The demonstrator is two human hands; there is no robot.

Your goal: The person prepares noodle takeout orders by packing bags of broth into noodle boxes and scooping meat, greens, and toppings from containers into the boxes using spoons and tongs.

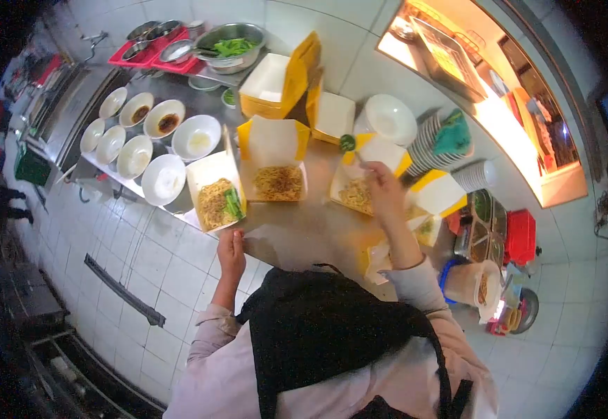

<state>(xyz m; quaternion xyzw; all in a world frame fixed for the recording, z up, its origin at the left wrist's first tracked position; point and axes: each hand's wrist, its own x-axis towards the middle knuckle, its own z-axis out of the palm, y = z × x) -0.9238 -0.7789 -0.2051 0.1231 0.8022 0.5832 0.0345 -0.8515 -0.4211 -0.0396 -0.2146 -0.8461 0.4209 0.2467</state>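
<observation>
My left hand (pixel 231 251) is closed at the near edge of an open takeaway box (pixel 212 167), which holds noodles (pixel 216 202) and green vegetables (pixel 233 204). To its right stands a second open box (pixel 274 143) with noodles (pixel 278 182). Above a third box (pixel 384 150) with noodles (pixel 356 195), my right hand (pixel 381 180) is closed round the handle of a spoon with chopped greens (pixel 347 143) in its bowl. A further open box (pixel 438 194) lies right of my right forearm, partly covered.
White bowls (pixel 163 180), some with dark sauce, line the counter's left side. Behind are a metal bowl of greens (pixel 230 47) and stacked boxes (pixel 265 80). Stacked bowls (pixel 388 119), metal containers (pixel 481 223) and a plastic tub (pixel 473 283) stand right.
</observation>
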